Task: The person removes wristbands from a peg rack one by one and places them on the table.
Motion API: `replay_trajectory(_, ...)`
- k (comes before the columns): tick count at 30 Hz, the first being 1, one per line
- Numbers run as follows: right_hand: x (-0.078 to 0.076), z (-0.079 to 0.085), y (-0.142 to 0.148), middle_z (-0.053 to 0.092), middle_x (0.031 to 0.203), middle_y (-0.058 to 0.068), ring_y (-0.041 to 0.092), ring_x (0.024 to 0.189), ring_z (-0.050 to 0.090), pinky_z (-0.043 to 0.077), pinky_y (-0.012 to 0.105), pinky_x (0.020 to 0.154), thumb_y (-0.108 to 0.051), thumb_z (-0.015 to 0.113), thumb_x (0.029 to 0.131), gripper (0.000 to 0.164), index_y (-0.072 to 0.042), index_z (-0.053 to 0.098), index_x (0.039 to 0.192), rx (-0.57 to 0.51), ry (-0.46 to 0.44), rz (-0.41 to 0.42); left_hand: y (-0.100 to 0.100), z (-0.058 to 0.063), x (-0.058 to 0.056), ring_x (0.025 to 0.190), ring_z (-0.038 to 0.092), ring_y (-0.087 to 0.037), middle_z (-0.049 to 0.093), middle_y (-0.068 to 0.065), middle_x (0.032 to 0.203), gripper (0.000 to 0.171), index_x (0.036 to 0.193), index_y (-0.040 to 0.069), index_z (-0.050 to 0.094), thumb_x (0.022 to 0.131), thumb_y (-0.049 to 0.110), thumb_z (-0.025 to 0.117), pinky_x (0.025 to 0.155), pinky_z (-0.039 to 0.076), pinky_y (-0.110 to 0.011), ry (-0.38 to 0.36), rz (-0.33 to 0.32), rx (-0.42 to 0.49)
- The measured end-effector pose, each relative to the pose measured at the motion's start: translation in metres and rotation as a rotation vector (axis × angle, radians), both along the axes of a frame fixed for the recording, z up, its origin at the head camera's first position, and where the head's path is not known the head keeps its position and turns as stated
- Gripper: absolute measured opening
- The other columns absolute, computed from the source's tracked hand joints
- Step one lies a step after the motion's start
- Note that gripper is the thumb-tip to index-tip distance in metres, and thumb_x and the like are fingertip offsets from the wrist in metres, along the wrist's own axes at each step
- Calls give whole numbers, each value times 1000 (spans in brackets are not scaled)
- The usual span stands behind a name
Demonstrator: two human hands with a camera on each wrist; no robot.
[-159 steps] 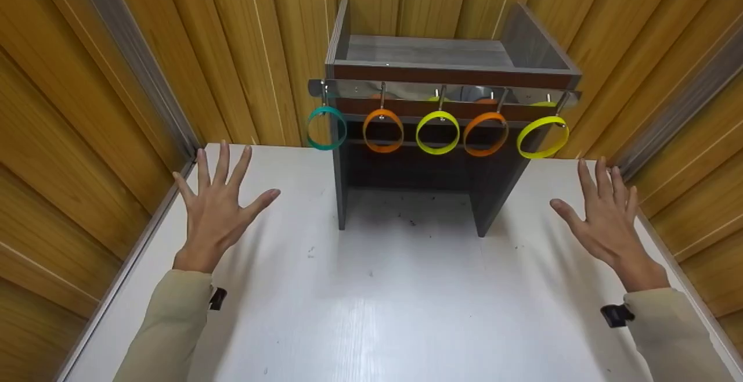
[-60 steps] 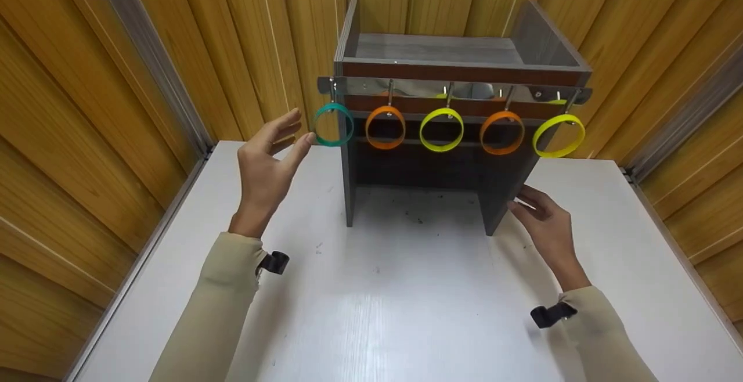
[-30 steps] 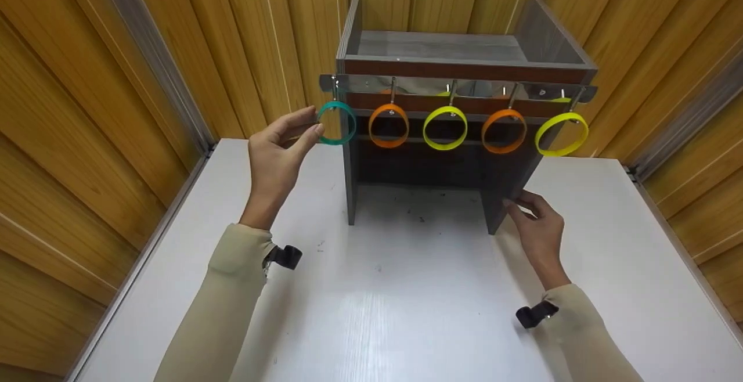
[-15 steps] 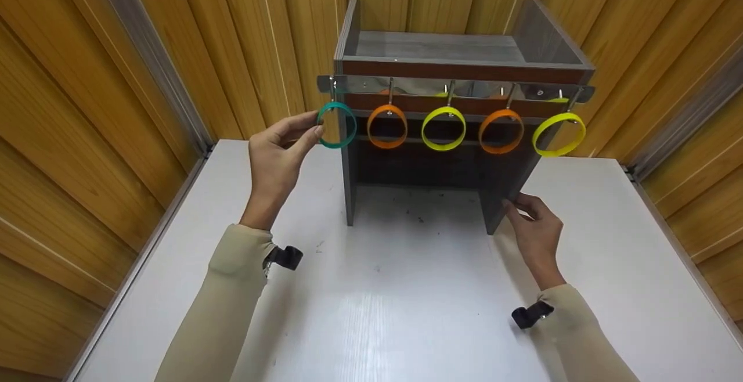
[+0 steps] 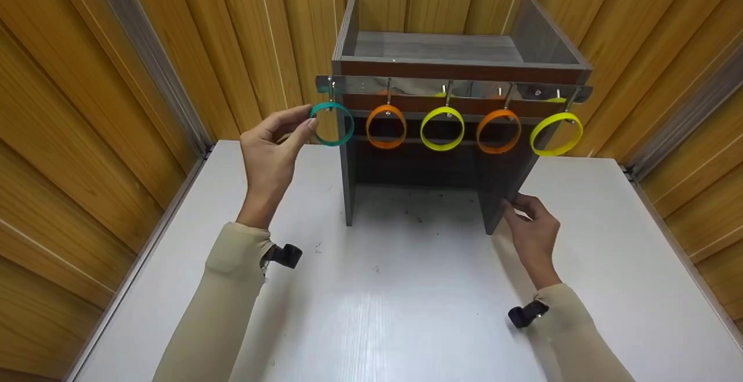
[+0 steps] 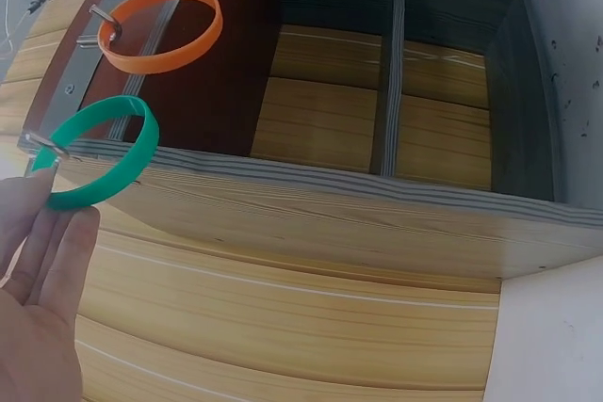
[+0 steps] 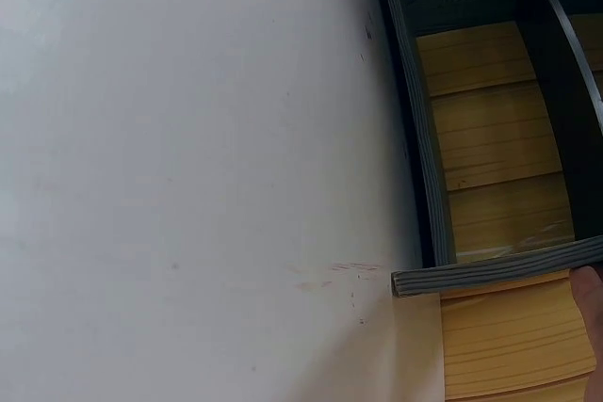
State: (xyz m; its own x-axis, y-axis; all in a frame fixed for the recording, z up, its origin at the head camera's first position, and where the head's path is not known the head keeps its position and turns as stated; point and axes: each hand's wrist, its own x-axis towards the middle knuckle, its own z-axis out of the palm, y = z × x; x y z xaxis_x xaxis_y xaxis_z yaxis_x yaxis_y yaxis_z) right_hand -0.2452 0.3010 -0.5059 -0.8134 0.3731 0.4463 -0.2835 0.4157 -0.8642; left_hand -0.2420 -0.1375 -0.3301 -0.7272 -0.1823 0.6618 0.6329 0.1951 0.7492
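My left hand [image 5: 268, 158] pinches the left edge of a teal wristband-like ring [image 5: 350, 133] between thumb and fingers. In the left wrist view, that green ring [image 6: 141, 146] still hangs on its metal hook. My right hand [image 5: 535, 240] grips the lower right side panel [image 5: 506, 182] of a grey wooden shelf [image 5: 441, 49]. The right wrist view shows the thumb [image 7: 590, 300] at the panel's edge; the other fingers are hidden there. Along a metal hook rail [image 5: 400, 87] hang an orange ring [image 5: 370, 132], a yellow ring [image 5: 424, 129], another orange ring [image 5: 480, 135] and another yellow ring [image 5: 535, 141].
The shelf stands on a white table [image 5: 371, 312], near a back wall of wood-look panels [image 5: 290, 33]. Similar walls flank both sides, with metal corner posts [image 5: 154, 51]. Small dark specks dot the tabletop.
Both hands have come from spread above the table to the shelf. The left now pinches the teal ring and has shifted slightly left with it; the right has taken hold of the side panel.
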Motion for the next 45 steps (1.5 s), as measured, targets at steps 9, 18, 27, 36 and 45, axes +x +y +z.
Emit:
replay_trajectory(9,0,0,-4,77,100,11,0,89,70,58,12,77,-4,78,94,17,5,75,108,-1,0,-4,-1,9,5,96,75,-22,79,-7,107,24,117,0,79,94,7,82,89,64,-33,52,6,17)
replay_trajectory(18,-1,-1,-4,77,98,8,0,88,70,58,12,75,-2,77,93,15,5,75,106,6,-2,-20,1,16,12,96,75,-22,79,-9,107,22,116,-2,79,95,3,80,89,64,-35,108,0,19)
replay_trajectory(27,-2,0,-4,76,98,5,2,90,71,60,14,76,-1,76,94,16,6,74,108,-20,-11,-10,-2,16,19,96,76,-21,79,-10,108,23,116,-4,78,94,0,80,87,65,-34,150,11,9)
replay_trajectory(36,0,1,-6,76,101,12,3,92,70,59,14,77,-1,76,94,15,5,74,107,-11,0,-4,-13,4,27,94,76,-21,79,-13,105,23,116,-5,78,94,-3,79,86,65,-32,140,40,47)
replay_trajectory(45,2,3,-7,76,102,9,4,93,70,59,14,77,-1,79,93,16,3,75,107,-26,4,-4,-26,-12,31,95,76,-21,79,-12,105,23,117,-1,79,94,-1,79,89,63,-30,68,83,92)
